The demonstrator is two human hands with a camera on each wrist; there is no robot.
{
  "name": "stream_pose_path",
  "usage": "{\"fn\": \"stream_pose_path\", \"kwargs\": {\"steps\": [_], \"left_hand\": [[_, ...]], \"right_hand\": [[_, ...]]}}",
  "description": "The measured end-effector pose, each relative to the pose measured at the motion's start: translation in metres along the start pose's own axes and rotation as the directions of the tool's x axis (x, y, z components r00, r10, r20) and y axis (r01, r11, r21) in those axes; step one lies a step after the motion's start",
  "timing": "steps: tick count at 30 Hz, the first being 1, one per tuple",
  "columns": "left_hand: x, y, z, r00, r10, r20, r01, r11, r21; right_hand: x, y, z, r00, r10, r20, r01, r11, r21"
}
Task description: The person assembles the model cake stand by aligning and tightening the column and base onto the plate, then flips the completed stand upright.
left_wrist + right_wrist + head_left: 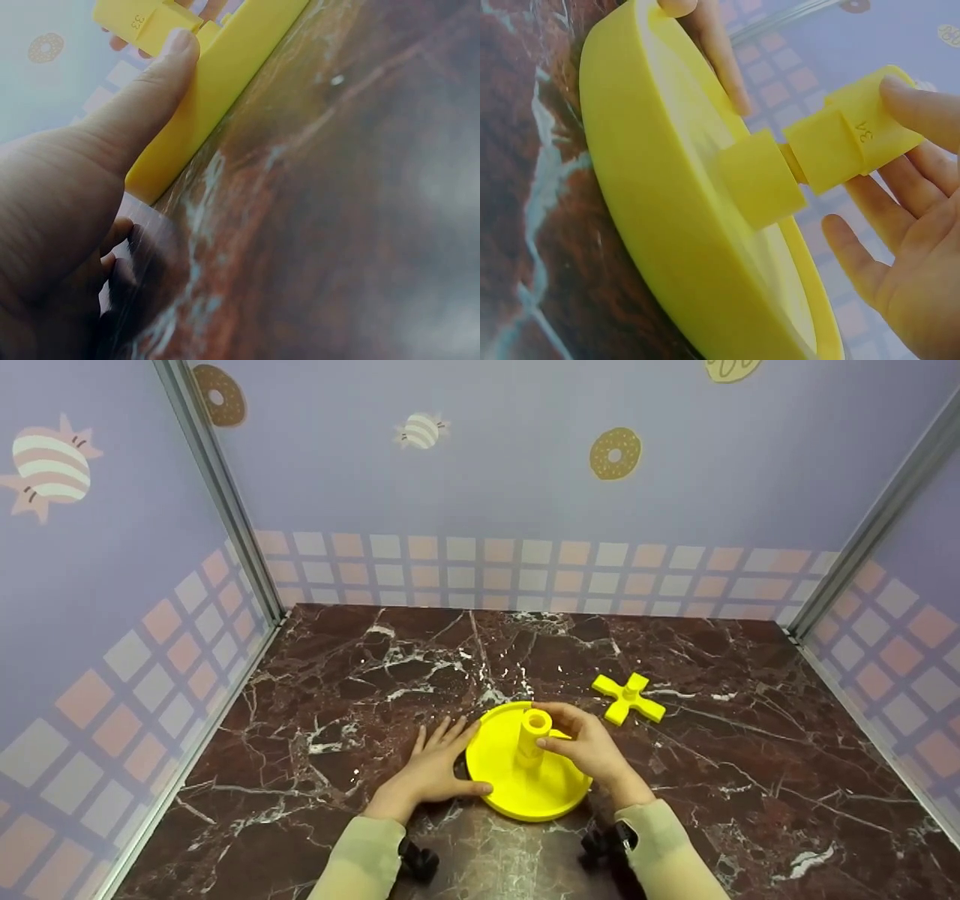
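A round yellow tray with a raised rim [491, 754] lies on the table in the head view. My left hand [431, 771] rests at its left side, fingers spread and fairly straight, with the thumb against the rim. My right hand [592, 746] pinches a hollow yellow cylinder [535, 726] that stands over the tray's middle. In the right wrist view, this stepped cylinder [855, 135] bears a small raised marking. Below it is a short yellow post [763, 180] on the tray, a narrow neck showing between the two.
A yellow cross-shaped piece [628, 697] with a central peg lies on the table, beyond the right hand. The dark red marbled table [300, 802] has small white specks behind the tray. Patterned panels [450, 487] enclose the back and both sides.
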State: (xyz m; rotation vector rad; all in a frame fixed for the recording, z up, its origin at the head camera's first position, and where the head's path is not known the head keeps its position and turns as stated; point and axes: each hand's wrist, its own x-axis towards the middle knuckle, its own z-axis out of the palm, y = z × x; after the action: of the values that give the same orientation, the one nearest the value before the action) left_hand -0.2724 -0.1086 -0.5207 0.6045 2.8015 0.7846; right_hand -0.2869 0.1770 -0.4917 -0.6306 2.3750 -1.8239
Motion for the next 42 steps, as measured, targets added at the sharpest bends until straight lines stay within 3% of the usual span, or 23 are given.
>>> {"fn": "stream_pose_path", "kwargs": {"steps": [7,11,15,21,25,33,42], "left_hand": [[0.000,0.001,0.000,1.000,-0.002,0.006,0.002,1.000,-0.002],[-0.001,0.002,-0.001,1.000,-0.011,0.013,0.011,1.000,-0.019],[-0.001,0.002,-0.001,1.000,-0.011,0.011,0.011,1.000,-0.019],[-0.001,0.001,-0.001,1.000,-0.009,0.004,0.009,1.000,-0.006],[-0.001,0.002,-0.002,1.000,-0.008,0.009,0.008,1.000,-0.005],[-0.001,0.001,-0.001,1.000,-0.010,0.008,0.010,1.000,-0.001],[0.000,0.002,-0.001,1.000,-0.009,0.008,0.009,1.000,-0.005]], "right_hand": [[0.002,0.003,0.010,0.988,-0.014,-0.155,0.004,0.998,-0.062],[0.003,0.003,0.014,0.982,-0.023,-0.187,0.005,0.996,-0.094],[0.002,0.001,0.010,0.991,-0.036,-0.126,0.025,0.995,-0.095],[0.000,-0.002,0.000,1.000,-0.006,0.025,0.005,1.000,0.031],[0.000,-0.002,-0.002,0.998,0.016,0.053,-0.017,1.000,0.012],[0.003,0.001,0.006,0.998,0.014,-0.069,-0.016,0.999,-0.029],[0.003,0.002,0.017,0.974,-0.011,-0.226,-0.006,0.997,-0.075]]}}
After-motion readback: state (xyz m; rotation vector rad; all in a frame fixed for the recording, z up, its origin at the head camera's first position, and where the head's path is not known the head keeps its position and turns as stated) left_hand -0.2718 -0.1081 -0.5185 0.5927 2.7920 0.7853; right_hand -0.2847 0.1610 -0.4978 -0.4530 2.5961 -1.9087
